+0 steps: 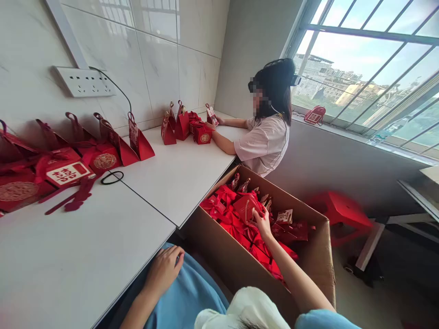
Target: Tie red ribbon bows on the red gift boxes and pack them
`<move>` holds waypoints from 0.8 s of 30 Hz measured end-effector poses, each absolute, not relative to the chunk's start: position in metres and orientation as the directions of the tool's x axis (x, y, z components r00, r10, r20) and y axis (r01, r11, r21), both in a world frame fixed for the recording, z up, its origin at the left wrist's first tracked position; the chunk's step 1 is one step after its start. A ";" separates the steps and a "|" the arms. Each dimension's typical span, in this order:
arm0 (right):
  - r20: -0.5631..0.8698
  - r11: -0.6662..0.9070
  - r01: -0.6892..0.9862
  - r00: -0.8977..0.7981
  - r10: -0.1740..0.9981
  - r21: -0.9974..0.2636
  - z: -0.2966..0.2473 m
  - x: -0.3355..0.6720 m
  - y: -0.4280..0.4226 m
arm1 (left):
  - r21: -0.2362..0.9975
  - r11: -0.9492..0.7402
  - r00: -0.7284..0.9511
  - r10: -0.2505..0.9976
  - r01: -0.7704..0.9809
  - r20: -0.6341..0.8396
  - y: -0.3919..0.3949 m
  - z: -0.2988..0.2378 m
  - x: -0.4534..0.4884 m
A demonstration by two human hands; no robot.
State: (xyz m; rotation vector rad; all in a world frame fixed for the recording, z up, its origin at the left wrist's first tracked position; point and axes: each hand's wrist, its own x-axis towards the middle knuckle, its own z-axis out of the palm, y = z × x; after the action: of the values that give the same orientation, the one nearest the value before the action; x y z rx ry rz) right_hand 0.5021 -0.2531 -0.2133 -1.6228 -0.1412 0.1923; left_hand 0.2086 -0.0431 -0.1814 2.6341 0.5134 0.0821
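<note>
You get daylight from barred window (366, 68) at right; glare on glossy tiles (157, 55); lower-right floor (363, 301) dim; red stool (338, 212) blurred; edges stretched.

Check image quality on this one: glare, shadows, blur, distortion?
Head view: window very bright, sky partly washed out; head view: reflections on the glossy wall tiles; head view: floor at lower right sits in deep shadow; head view: red stool looks soft; head view: wide-angle stretch towards the edges; head view: left hand and right hand readable.
</note>
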 end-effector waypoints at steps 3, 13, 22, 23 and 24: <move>-0.136 0.100 -0.161 0.967 0.215 -0.982 -0.180 0.495 -0.260 | 0.359 -0.899 0.905 0.349 0.250 0.243 -0.047 -0.201 0.201; -0.194 0.518 -0.435 0.869 0.455 -0.737 -0.063 0.456 -0.270 | 0.212 -0.969 0.841 0.218 0.126 0.495 -0.047 -0.210 0.208; -0.124 0.441 -0.379 0.854 0.505 -0.814 -0.060 0.452 -0.266 | 0.177 -0.973 0.814 0.221 0.147 0.538 -0.050 -0.211 0.205; -0.088 0.409 -0.306 0.878 0.471 -0.859 -0.065 0.455 -0.266 | 0.179 -0.973 0.814 0.222 0.147 0.536 -0.050 -0.211 0.204; -0.034 0.362 -0.202 0.907 0.420 -0.910 -0.071 0.458 -0.266 | 0.181 -0.973 0.817 0.221 0.145 0.532 -0.050 -0.210 0.204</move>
State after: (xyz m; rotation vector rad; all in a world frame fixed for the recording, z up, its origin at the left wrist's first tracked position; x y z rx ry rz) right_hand 0.4584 -0.2659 -0.0712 -1.1333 -0.2187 0.4047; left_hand 0.2043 -0.0505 -0.2100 2.8675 0.2909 0.8632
